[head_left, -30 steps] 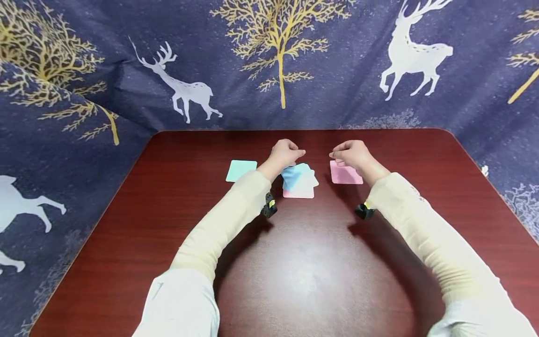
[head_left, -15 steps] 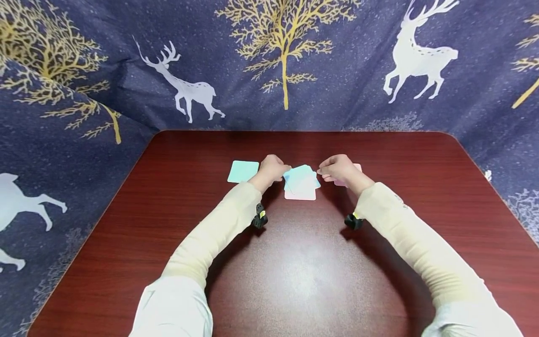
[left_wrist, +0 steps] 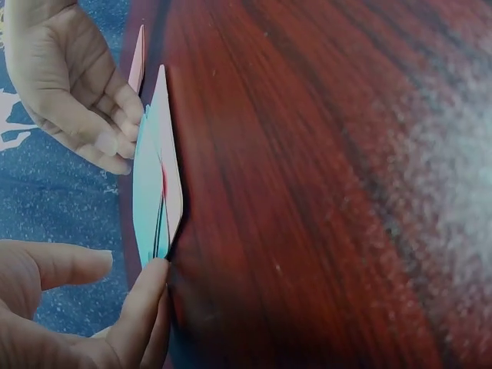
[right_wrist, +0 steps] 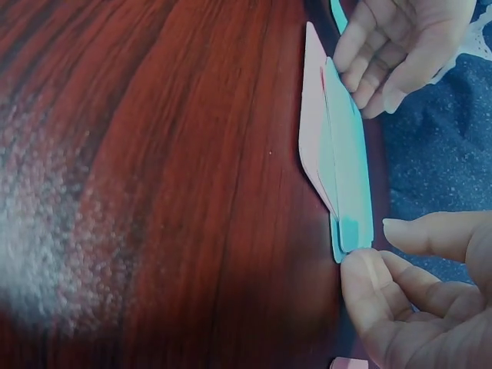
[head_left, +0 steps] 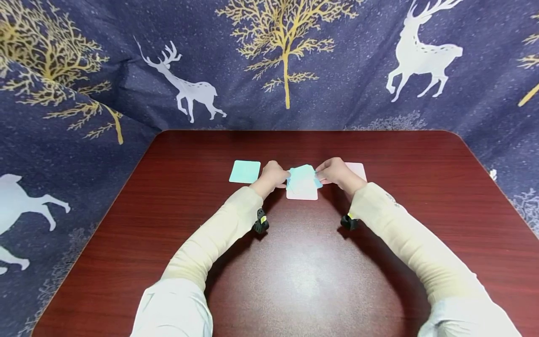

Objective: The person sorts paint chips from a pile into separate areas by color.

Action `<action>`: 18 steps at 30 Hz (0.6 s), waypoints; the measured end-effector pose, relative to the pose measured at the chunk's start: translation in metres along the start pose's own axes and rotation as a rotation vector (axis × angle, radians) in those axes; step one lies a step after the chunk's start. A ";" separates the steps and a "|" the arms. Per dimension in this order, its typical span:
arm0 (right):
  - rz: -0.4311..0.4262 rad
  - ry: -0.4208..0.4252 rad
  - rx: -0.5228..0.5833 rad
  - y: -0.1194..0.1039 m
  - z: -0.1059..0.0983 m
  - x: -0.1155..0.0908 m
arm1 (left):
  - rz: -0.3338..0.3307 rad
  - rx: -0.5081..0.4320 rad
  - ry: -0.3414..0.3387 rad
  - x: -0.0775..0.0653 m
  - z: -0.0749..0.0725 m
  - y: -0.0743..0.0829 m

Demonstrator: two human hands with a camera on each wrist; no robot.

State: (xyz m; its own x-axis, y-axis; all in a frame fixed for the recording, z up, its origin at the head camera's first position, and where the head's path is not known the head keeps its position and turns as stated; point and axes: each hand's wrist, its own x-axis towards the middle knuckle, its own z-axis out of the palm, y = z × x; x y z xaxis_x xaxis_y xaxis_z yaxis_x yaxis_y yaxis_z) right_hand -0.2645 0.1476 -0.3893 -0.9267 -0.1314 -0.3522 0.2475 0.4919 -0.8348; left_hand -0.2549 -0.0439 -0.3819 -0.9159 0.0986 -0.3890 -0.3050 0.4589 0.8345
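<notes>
A loose pile of square paper cards lies near the far side of the table, light green and blue over pale pink, with edges uneven. My left hand touches the pile's left edge; in the left wrist view one fingertip meets the cards while another digit stays apart. On the opposite side, my right hand touches the right edge. The right wrist view shows a fingertip against the pile's corner, with a gap to the digit above. Neither hand pinches a card.
A mint-green card lies left of my left hand. Behind my right hand is a pink card, partly hidden. The dark red table ends at a blue patterned cloth.
Both hands have come down and towards the card pile, reaching its left and right edges. My right hand has moved left, off the pink card. The pile's upper cards look slightly shifted.
</notes>
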 end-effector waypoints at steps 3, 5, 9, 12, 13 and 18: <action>0.003 0.005 0.007 0.000 0.001 0.000 | 0.005 -0.027 -0.001 -0.001 0.000 0.000; 0.001 0.006 0.012 0.000 0.001 0.001 | 0.006 -0.039 0.003 -0.001 0.000 0.000; 0.010 0.002 0.023 0.000 0.000 0.001 | 0.009 -0.046 0.010 0.000 0.001 -0.001; 0.020 -0.008 0.033 0.001 -0.002 0.001 | 0.013 -0.055 0.012 0.000 0.002 -0.001; 0.023 -0.011 0.038 0.002 -0.002 0.001 | 0.014 -0.060 0.016 0.000 0.002 -0.001; 0.020 -0.011 0.059 0.002 -0.001 0.001 | 0.031 -0.057 0.042 0.002 0.000 0.001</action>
State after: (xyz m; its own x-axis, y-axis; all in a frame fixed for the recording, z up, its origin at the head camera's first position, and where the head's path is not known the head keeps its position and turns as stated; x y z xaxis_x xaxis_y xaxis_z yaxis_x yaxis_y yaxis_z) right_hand -0.2652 0.1494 -0.3914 -0.9184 -0.1314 -0.3733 0.2825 0.4430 -0.8509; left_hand -0.2567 -0.0431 -0.3820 -0.9350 0.0743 -0.3467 -0.2894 0.4049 0.8673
